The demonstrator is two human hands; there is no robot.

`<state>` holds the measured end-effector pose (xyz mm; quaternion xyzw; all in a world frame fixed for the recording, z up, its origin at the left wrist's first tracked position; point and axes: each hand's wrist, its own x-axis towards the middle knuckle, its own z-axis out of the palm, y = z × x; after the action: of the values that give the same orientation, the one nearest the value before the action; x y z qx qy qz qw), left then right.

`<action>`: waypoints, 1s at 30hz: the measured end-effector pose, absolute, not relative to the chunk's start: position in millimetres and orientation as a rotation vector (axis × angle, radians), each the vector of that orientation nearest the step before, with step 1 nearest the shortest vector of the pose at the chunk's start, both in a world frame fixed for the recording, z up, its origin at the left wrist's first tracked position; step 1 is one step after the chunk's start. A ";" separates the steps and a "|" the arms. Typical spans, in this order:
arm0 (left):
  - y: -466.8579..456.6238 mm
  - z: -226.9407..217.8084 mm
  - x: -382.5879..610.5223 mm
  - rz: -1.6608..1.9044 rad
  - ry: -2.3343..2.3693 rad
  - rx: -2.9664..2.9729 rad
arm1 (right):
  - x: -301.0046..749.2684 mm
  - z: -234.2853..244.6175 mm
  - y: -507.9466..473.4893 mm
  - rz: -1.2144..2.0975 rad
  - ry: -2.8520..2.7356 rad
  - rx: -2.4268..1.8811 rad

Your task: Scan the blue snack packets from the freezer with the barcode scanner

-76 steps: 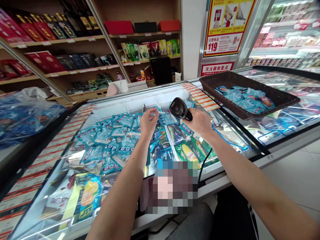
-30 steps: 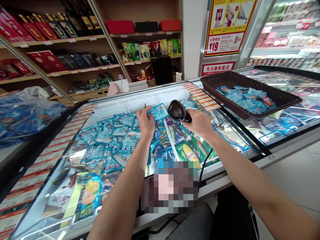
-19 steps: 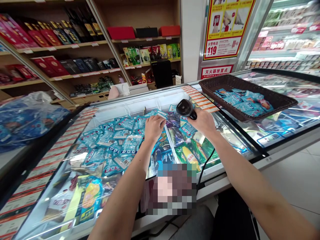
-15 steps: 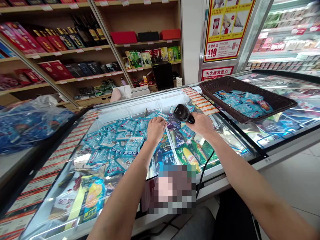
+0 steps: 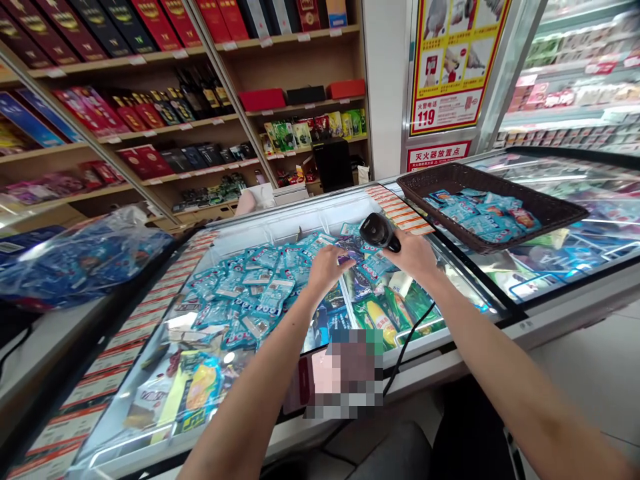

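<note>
My right hand [image 5: 415, 257] grips a black barcode scanner [image 5: 379, 232], whose cable [image 5: 411, 337] runs down past the cabinet's front edge. The scanner's head points left over the glass. My left hand [image 5: 326, 268] is just left of it, over the right edge of a spread of blue snack packets [image 5: 265, 277]. Its thumb stands apart from the fingers and I see nothing held, though the fingertips are partly hidden. The packets lie in a loose heap on the glass top of a freezer cabinet. Frozen goods [image 5: 377, 313] show through the glass.
A brown woven basket [image 5: 560, 212] with similar packets stands on the right. To the left is a clear plastic bag [image 5: 90, 257] full of blue packets. Price labels [image 5: 135, 333] line the cabinet. Shelves with boxes and bottles [image 5: 165, 107] rise behind, beside someone's partly hidden limb [image 5: 246, 202].
My left hand has shifted slightly right and down, and its thumb now spreads apart from the fingers. The scanner has moved slightly right. The camera view has tilted up a little.
</note>
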<state>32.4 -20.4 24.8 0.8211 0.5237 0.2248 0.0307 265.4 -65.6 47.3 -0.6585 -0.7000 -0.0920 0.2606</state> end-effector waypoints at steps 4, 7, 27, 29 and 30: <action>-27.9 15.6 65.6 0.641 1.588 2.375 | 265.4 37.6 -66.7 -0.244 -1.887 -1.741; -27.4 8.5 79.6 0.596 1.705 2.412 | 266.0 35.7 -66.0 -0.234 -1.908 -1.715; -28.1 4.2 20.0 1.171 1.408 1.899 | 259.7 36.0 -84.0 -0.170 -2.207 -1.510; -26.5 4.0 18.3 1.179 1.394 1.908 | 257.8 34.3 -84.5 -0.177 -2.237 -1.488; -25.8 3.6 17.5 1.184 1.393 1.909 | 257.0 33.4 -84.5 -0.183 -2.248 -1.478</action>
<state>17.5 -25.8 3.6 0.7000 0.5106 0.4341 0.2465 257.0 -84.5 33.4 -0.5347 -0.8130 -0.0663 0.2208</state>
